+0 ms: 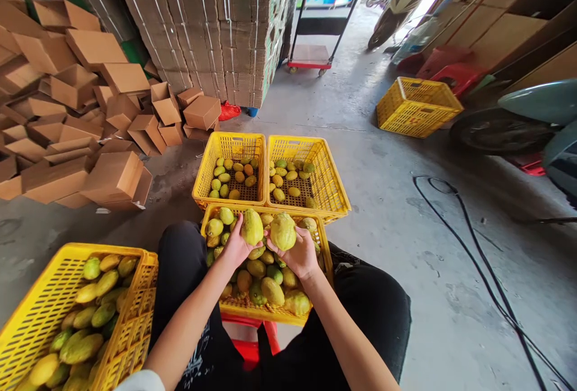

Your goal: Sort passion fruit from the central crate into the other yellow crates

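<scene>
Between my knees stands a yellow crate (pixel 265 313) full of green and yellow fruits. Above its far half my left hand (pixel 238 245) is closed round a yellow-green fruit (pixel 252 227). Just to the right, my right hand (pixel 297 251) grips a bumpy yellow-green fruit (pixel 283 232). The two held fruits are side by side with a narrow gap between them. Beyond are two more yellow crates, the left one (pixel 205 169) and the right one (pixel 333 184), each with scattered fruits on the bottom.
At the lower left is a yellow crate (pixel 27 307) of fruits. Cardboard boxes (pixel 112 178) lie heaped at the left, near stacked flat cartons (pixel 216 42). A trolley (pixel 311 54), another yellow crate (pixel 417 109), a scooter (pixel 536 106) and a black cable (pixel 482 253) are farther right.
</scene>
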The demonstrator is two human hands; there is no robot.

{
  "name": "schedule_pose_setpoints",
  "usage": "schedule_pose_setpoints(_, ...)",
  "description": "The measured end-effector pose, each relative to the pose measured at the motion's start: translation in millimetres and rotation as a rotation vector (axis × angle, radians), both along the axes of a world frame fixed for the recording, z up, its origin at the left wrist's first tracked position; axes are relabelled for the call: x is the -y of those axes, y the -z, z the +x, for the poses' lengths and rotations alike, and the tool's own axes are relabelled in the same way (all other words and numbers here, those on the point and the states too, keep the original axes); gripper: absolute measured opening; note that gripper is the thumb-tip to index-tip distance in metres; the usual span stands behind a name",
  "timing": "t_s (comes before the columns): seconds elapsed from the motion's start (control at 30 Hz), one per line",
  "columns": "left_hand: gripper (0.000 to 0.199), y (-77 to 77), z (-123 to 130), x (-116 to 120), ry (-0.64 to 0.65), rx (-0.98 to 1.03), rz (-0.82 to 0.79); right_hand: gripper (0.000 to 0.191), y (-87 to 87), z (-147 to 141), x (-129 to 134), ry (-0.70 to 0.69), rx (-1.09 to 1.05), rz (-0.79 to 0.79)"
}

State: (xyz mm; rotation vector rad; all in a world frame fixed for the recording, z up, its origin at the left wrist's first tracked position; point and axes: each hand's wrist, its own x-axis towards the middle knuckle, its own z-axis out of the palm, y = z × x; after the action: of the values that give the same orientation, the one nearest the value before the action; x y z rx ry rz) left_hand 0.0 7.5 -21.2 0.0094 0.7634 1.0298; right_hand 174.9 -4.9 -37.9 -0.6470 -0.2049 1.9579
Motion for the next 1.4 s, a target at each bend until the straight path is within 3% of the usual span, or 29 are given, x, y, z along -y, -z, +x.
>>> schedule_pose_setpoints(0.3, 0.032, -3.1, -5, 1, -0.060, 0.045, 0.094, 0.028, -12.4, -1, -5, -0.095, -0.036, 0.094)
schedule_pose_setpoints(0.5, 0.032, -0.1, -1, 3, 0.021, 0.019, 0.100, 0.030, -5.6, 1, -3, -0.056, 0.002, 0.035)
schedule_pose_setpoints(0.63, 0.023, 4.2, 1, 4, -0.020, -0.038, 0.076, 0.028, -2.5, 0, -1, -0.042, 0.005, 0.035)
schedule_pose_setpoints(0.9, 0.034, 2.6, 2, 3, 0.001, -0.030, 0.082, 0.028, -6.6, -5, 0, -0.102, -0.005, 0.042)
schedule_pose_setpoints(1.27, 0.036, 2.2, -7, 3, 0.017, 0.067, 0.173, 0.032, -6.1, -3, -3, -0.060, -0.033, -0.017)
schedule_pose_setpoints(1.4, 0.031, -0.9, -7, 3, -0.002, 0.091, 0.140, 0.029, -8.2, -1, -4, 0.019, -0.059, -0.008)
